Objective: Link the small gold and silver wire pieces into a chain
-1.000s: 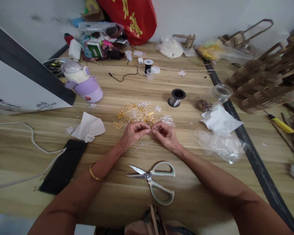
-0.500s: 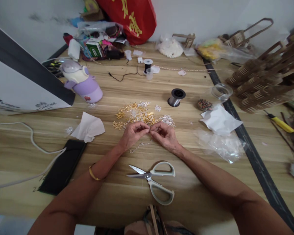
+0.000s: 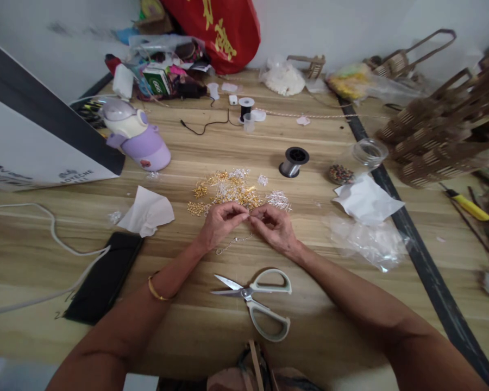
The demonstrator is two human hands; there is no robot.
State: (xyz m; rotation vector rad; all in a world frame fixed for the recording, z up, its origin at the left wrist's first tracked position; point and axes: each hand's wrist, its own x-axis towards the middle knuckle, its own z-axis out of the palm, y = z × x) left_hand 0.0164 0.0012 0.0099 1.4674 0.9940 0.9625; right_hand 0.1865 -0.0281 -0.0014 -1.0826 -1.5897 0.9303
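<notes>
1. From where I stand, the left hand [image 3: 222, 225] and the right hand [image 3: 275, 225] meet fingertip to fingertip. Each is closed in a thumb-and-finger pinch on a tiny piece [image 3: 249, 215], too small and too covered for me to make out its form.
2. A thin silver chain [image 3: 235, 239] lies just below them on the counter [image 3: 187, 315], running from near the left wrist to beneath the right fingers. Whether it joins the tiny piece, I can't tell.
3. For work this fine, I'd keep both pinches light and close to the tips, so neither thumb blocks the view of the join.
4. I'd let one hand hold dead steady and the other do the small turning or threading; if both shift together, the piece could easily spring away.
5. Resting the wrists on the surface should calm any tremble.
6. The loose gold and silver findings [image 3: 228, 187] sit right behind the fingertips, with silver pins [image 3: 279, 201] beside the right hand. A dropped bit could vanish among them, so working slightly nearer the body seems wiser.
7. The scissors [image 3: 246, 292] lie with blades parted, nearer the body than the chain; I'd mind the chain's curled end around them.
</notes>
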